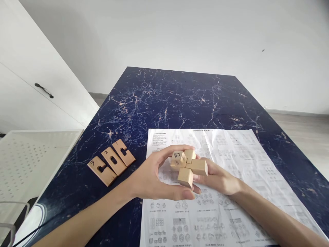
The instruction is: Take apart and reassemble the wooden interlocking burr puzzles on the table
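head view: the left hand (151, 175) is curved in a broad c, thumb below and fingers above, with the wooden block puzzle (189, 167) in its mouth; a gap shows between palm and wood, and i can't tell whether this hand is gripping. the right hand (221, 178) is partly closed on the puzzle from behind and beside it, its fingers mostly hidden. so the puzzle sits between the two hands, above the printed sheet (231, 164), its pegs sticking out crosswise and one end marked in black.

to the left of the sheet lie three flat slotted pieces, numbered 1 (121, 149), 2 (107, 155) and 3 (97, 169), side by side. beyond the sheet stretches the dark blue veined table (177, 99). farther left of the sheet stands a white cabinet (23, 58) with a black handle (44, 91).
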### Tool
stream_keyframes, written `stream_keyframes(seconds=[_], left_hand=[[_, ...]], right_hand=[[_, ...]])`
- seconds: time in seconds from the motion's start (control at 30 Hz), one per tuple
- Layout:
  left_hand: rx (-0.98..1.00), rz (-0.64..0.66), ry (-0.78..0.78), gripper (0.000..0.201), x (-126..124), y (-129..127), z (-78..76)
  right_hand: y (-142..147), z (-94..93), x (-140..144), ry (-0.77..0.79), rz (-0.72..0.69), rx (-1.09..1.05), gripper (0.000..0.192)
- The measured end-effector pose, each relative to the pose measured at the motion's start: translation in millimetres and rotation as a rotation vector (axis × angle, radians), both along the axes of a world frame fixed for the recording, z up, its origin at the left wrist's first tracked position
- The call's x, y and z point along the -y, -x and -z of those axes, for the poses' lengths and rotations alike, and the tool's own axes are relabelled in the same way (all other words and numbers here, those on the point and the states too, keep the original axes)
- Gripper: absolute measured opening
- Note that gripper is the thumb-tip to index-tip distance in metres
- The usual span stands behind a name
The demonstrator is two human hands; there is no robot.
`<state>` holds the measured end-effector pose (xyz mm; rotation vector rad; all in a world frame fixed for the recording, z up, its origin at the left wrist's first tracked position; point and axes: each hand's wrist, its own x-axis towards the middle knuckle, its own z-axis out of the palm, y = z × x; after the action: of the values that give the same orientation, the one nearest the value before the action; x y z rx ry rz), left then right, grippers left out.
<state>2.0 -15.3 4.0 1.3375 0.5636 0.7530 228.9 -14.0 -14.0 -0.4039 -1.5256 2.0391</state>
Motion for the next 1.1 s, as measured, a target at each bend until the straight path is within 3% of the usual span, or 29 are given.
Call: stream_keyframes(seconds=[0.2,0.7,0.93,1.1], left_hand=[[-0.046,-0.106,-0.028,0.072,-2,-2,-1.3],[-0.047,-0.148,0.008,0.072,-5,-1,4.3],[-0.088,-0.164,-0.095,0.065,-7,0,5.5],[-0.147,-0.178,-0.173,0.063,-5,-1,5.8]], right_hand=[[0,0.7,1,0.01,0.01,0.001,0.023],[1,1.5,2,-0.016,0.031,0.009,0.032],[-1,7.3,2,0.052,0.14,0.049,0.047],[0,9.0,3,0.092,0.302,0.029,0.051]])
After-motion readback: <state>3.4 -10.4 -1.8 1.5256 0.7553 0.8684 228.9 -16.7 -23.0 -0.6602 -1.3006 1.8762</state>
